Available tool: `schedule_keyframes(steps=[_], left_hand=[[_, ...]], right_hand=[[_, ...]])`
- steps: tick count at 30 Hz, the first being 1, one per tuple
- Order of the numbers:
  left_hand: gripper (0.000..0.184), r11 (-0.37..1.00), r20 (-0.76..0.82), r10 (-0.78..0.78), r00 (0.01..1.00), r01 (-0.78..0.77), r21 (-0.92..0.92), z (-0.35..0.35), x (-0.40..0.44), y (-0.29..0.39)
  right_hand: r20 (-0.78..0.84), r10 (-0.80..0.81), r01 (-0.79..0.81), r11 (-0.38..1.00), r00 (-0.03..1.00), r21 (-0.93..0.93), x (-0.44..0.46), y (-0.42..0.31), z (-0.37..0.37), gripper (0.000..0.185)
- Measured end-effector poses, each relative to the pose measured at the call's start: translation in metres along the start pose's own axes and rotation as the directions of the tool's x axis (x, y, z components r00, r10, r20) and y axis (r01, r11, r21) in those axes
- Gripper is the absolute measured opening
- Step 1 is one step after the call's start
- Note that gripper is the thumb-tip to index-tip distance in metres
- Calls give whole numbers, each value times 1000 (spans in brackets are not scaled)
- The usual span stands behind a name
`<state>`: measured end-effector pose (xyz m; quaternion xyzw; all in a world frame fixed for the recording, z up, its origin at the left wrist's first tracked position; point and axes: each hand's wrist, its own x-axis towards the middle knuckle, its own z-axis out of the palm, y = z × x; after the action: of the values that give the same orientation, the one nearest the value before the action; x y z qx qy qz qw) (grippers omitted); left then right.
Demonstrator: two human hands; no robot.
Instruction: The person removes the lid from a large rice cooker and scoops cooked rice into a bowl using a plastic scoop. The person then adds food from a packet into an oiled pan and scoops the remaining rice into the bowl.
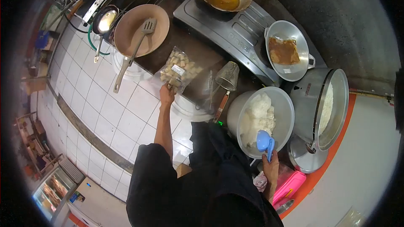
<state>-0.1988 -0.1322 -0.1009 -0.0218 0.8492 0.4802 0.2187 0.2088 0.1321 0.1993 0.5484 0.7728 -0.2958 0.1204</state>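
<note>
Blue plastic scoop [264, 141] at the pale tub [287, 108] of white food; right hand [270, 169], grip wrapped round the handle. Left hand [167, 95] pinches a clear bag of cubes [182, 66] at the dark surface's [206, 55] edge (resting or lifted, cannot tell). Best: scoop level, bag supported beneath.

Left hand [167, 95] outstretched (right hand [270, 167] nearer)

- Garment [202, 197]: black, loose-cut, folds visible; finer detail lost in dark cloth.
- Left sleeve [147, 170]: black, wide, ending near the elbow.
- Left forearm [163, 128], right forearm [270, 180]: bare.
- Left hand [167, 96], right hand [271, 166]: bare.
</note>
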Motion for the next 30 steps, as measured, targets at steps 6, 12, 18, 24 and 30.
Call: schedule_keyframes(steps=[6, 12, 18, 24, 30], left_hand=[[27, 980, -9, -104, 994, 105, 168, -40, -38, 43], [32, 989, -175, -143, 974, 148, 17, -92, -56, 40], [36, 868, -273, 496, 824, -462, 185, -102, 3, 255], [32, 684, 50, 685, 727, -665, 298, -15, 159, 379], [21, 434, 320, 605, 729, -639, 635, 61, 196, 419]], right_hand=[[-142, -124, 128, 992, 982, 19, 3, 25, 11, 31], [-129, -47, 48, 999, 991, 11, -2, 26, 8, 31], [-67, 31, -22, 992, 997, 125, 0, 7, 3, 32], [-151, -28, 53, 985, 988, 163, -5, 12, 7, 37], [-130, 131, -93, 960, 983, 263, -25, -10, -5, 33]])
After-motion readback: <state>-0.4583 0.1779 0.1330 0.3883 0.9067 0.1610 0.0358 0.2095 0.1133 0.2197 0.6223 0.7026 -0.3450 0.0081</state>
